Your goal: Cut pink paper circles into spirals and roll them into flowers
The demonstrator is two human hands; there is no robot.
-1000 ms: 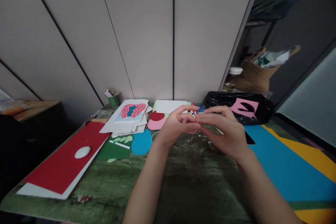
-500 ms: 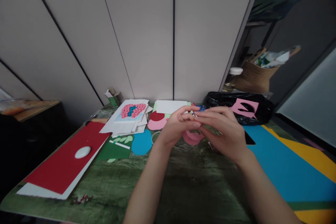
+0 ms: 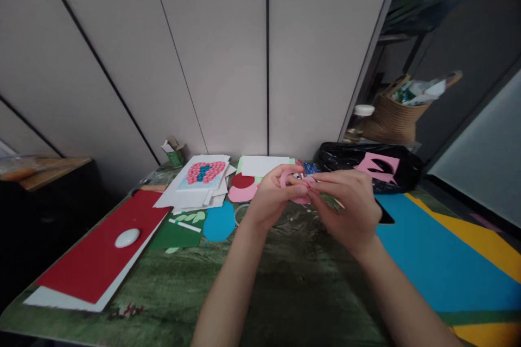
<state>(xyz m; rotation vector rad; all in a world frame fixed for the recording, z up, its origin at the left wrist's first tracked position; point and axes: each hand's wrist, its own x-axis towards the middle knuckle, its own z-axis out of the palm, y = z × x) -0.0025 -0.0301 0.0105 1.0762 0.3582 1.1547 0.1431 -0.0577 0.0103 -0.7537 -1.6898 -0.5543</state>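
A curling strip of pink paper [image 3: 301, 200] is held between my two hands, one bend of it rising beside the left fingers. My left hand [image 3: 272, 193] is closed on it, with thumb and fingers pinched together. At the strip's right end, the fingertips of my right hand [image 3: 348, 200] press together on the pink paper and almost meet the left thumb. The fingers cover part of the strip. Just left of my left wrist lie a roll of tape [image 3: 241, 213] and a blue paper shape [image 3: 220, 221].
On the left are red paper [image 3: 93, 252] bearing a white oval object [image 3: 127, 238], and green paper [image 3: 179, 236] with a marker [image 3: 185, 225]. A pink-and-blue dotted picture [image 3: 207, 172] tops white sheets. Blue paper [image 3: 439, 260] and a black plastic bag [image 3: 337, 160] lie right.
The pink strip has come up from below the hands, and a bend of it now shows by the left fingers. My right fingers have drawn together onto the paper.
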